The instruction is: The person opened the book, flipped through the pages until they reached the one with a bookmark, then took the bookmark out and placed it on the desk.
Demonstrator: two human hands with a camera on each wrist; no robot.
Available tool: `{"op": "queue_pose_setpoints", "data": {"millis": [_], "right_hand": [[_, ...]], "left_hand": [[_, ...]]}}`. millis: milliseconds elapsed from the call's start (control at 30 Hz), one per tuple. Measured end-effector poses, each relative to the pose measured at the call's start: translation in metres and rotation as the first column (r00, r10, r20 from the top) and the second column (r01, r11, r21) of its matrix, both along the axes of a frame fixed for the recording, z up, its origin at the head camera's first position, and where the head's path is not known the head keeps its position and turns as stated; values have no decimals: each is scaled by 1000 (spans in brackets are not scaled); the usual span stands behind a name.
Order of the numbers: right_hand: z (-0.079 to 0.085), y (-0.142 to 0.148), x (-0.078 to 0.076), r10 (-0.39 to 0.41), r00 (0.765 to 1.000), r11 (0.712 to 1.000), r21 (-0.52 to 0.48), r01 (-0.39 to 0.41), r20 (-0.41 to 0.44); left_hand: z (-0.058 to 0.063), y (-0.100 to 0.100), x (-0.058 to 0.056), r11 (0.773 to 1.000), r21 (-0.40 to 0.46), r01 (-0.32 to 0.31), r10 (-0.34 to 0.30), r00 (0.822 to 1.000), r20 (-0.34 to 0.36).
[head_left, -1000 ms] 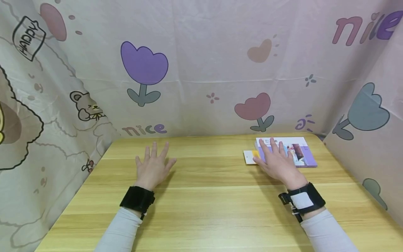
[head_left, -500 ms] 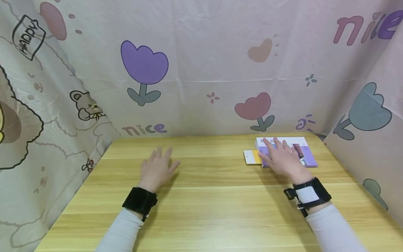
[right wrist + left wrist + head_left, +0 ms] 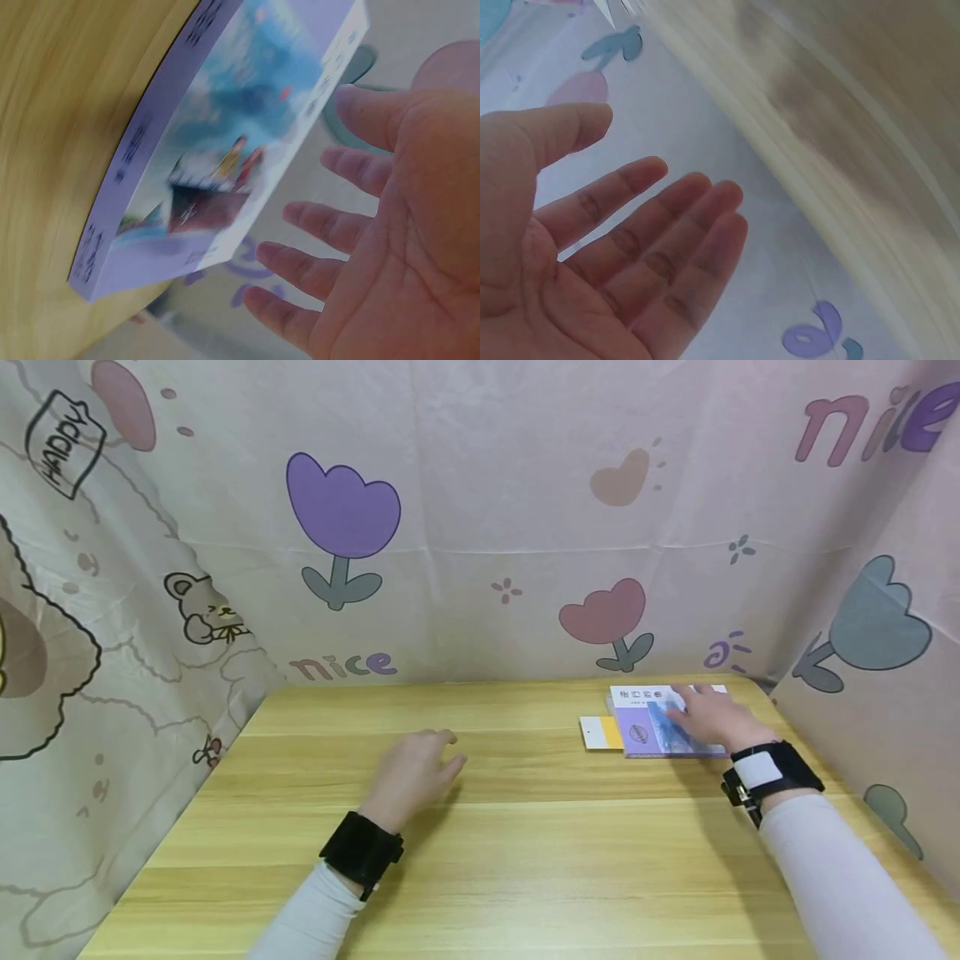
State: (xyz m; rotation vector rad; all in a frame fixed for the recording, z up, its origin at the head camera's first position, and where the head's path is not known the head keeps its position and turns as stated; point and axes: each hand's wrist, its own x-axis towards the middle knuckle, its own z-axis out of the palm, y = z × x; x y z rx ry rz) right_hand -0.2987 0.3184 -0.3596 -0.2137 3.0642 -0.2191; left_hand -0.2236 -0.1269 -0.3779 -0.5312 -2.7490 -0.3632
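Note:
A thick purple, blue and white book (image 3: pixel 637 718) lies flat near the back right of the wooden table (image 3: pixel 510 860). My right hand (image 3: pixel 716 717) is over its right part and covers some of the cover. In the right wrist view the cover picture of the book (image 3: pixel 232 112) faces the palm, and the spread fingers (image 3: pixel 300 274) look apart from it. A white and yellow card (image 3: pixel 600 733) sticks out at the book's left edge. Left of centre, my left hand (image 3: pixel 412 777) holds nothing; its palm and slightly bent fingers (image 3: pixel 690 255) show in the left wrist view.
A printed cloth (image 3: pixel 465 510) with tulips and lettering hangs behind the table and along both sides. Black straps (image 3: pixel 362 853) with cameras sit on both wrists.
My right hand has moved right across the book, uncovering its left part. The left hand has moved right and turned on its side. Book and card have stayed put.

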Motion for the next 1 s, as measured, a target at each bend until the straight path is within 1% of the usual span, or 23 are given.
{"op": "queue_pose_setpoints", "data": {"millis": [100, 233, 333, 433, 533, 667, 1000], "right_hand": [[0, 10, -6, -1, 1000, 1000, -21, 2, 22], [-2, 18, -12, 14, 1000, 1000, -9, -14, 27], [-4, 22, -16, 30, 999, 1000, -6, -30, 40], [-8, 25, -16, 48, 997, 999, -11, -48, 56], [-14, 29, -17, 77, 996, 997, -2, -77, 53], [-19, 32, -17, 93, 995, 995, 15, -94, 35], [-12, 26, -14, 105, 994, 993, 51, -106, 24]], "left_hand": [[-1, 11, 3, 998, -5, 69, -69, 998, -8], [-4, 26, 10, 988, -19, 156, -156, 987, -27], [-7, 38, 15, 978, -39, 205, -207, 978, -40], [-8, 49, 20, 969, -63, 239, -241, 970, -31], [-9, 57, 25, 961, -76, 266, -268, 963, -15], [-10, 65, 29, 952, -83, 296, -297, 955, -5], [-16, 73, 30, 946, -102, 308, -308, 951, 19]]}}
